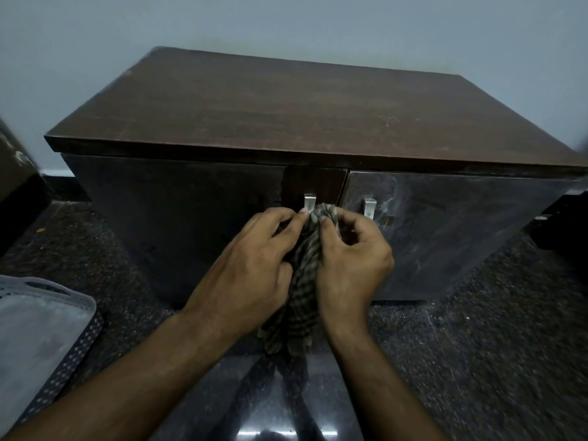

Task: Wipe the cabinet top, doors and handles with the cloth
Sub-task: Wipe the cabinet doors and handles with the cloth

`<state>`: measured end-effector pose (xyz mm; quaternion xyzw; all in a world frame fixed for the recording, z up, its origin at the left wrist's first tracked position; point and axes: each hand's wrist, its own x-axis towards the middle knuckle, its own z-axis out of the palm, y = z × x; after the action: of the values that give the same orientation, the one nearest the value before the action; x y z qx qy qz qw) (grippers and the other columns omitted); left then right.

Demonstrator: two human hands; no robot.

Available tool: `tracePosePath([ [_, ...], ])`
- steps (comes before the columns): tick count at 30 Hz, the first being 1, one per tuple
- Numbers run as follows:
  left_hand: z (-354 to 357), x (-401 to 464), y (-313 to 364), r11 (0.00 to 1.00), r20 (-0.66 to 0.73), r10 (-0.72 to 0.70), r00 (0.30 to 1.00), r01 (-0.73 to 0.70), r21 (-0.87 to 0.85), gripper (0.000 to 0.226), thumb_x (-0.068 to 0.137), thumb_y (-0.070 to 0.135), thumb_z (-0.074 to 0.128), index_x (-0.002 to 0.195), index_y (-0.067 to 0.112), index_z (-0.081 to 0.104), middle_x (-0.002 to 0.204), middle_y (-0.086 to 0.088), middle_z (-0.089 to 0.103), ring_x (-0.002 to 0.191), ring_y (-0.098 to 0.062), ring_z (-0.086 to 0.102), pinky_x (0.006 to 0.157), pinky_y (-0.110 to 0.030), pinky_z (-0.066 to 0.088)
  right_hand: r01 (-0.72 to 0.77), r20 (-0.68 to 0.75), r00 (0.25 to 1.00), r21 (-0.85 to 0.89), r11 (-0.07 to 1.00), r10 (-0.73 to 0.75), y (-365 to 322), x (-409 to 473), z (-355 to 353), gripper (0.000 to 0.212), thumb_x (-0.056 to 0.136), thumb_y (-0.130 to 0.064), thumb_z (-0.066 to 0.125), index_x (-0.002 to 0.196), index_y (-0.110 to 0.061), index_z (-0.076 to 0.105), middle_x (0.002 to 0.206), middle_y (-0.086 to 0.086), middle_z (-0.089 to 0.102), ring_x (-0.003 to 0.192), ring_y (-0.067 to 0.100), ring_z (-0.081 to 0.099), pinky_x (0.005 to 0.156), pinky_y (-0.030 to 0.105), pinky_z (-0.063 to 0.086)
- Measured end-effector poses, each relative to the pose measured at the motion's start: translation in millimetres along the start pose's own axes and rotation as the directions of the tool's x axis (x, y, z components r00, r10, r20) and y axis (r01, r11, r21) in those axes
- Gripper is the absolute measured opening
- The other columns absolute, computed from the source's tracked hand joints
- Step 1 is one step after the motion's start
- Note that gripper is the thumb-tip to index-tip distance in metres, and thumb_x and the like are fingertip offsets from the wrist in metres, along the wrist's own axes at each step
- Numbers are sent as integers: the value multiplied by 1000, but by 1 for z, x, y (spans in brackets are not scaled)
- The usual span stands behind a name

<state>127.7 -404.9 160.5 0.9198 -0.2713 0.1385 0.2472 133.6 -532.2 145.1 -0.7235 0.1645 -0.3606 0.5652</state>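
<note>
A pale blue-grey wall is standing behind a low, dark brown wooden cabinet, which is resting on a dark speckled floor. The flat cabinet top is showing faint scuffs toward its right side. Below it, two glossy dark doors are facing the camera: the left door and the right door, meeting near the middle. Each door is carrying a small metal handle at its inner upper corner; the left handle is lying just above the fingertips, and the right handle is standing just beside the right hand.

Both hands are working in front of the doors at the seam. The left hand is pinching the upper edge of a striped brown cloth between thumb and fingers. The right hand is curling its fingers and thumb round the same cloth from the other side. The cloth is bunching at the top, close beneath the left handle, and is hanging down between the two wrists; whether it is touching the door cannot be told.

At the lower left, a grey perforated plastic basket is sitting on the floor. A dark object is standing at the left edge, blurred.
</note>
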Motion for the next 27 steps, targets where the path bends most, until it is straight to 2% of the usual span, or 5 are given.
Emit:
tracePosePath([
  [8,1,2,3,1000,-7,13,1000,-13,19,67,80,0,58,145,8,45,135,0,47,127,-8,40,102,-7,26,303,168,946,-145,942,-278,21,-15,-3,22,88,2,72,110,0,73,102,1,62,94,-10,55,78,-1,40],
  [13,1,0,-1,1000,-29,-14,999,14,14,66,79,-1,57,144,8,47,132,0,49,125,-10,45,103,-9,28,255,115,962,-73,964,-246,13,1,-6,16,84,2,75,98,-6,77,92,-5,69,89,1,64,77,1,44],
  [18,1,1,-5,998,-60,-62,996,64,23,69,79,-2,59,146,8,44,133,-2,49,124,-13,45,102,-17,34,286,74,957,-58,956,-282,9,6,-2,15,84,4,73,94,-6,77,90,-1,71,85,-1,65,76,3,45],
  [23,1,2,-7,996,-57,-51,997,55,68,70,78,1,57,147,7,42,132,-3,48,124,-15,46,101,-21,39,316,101,947,-120,941,-305,17,-1,2,18,85,10,70,96,-3,76,92,0,68,85,-13,58,76,0,42],
  [27,1,1,-8,996,-53,-48,997,52,74,71,78,1,57,147,6,42,134,-4,48,125,-15,45,103,-21,37,331,44,944,-98,939,-328,10,6,5,16,84,9,70,93,-3,75,90,2,69,84,-3,61,77,3,44],
])
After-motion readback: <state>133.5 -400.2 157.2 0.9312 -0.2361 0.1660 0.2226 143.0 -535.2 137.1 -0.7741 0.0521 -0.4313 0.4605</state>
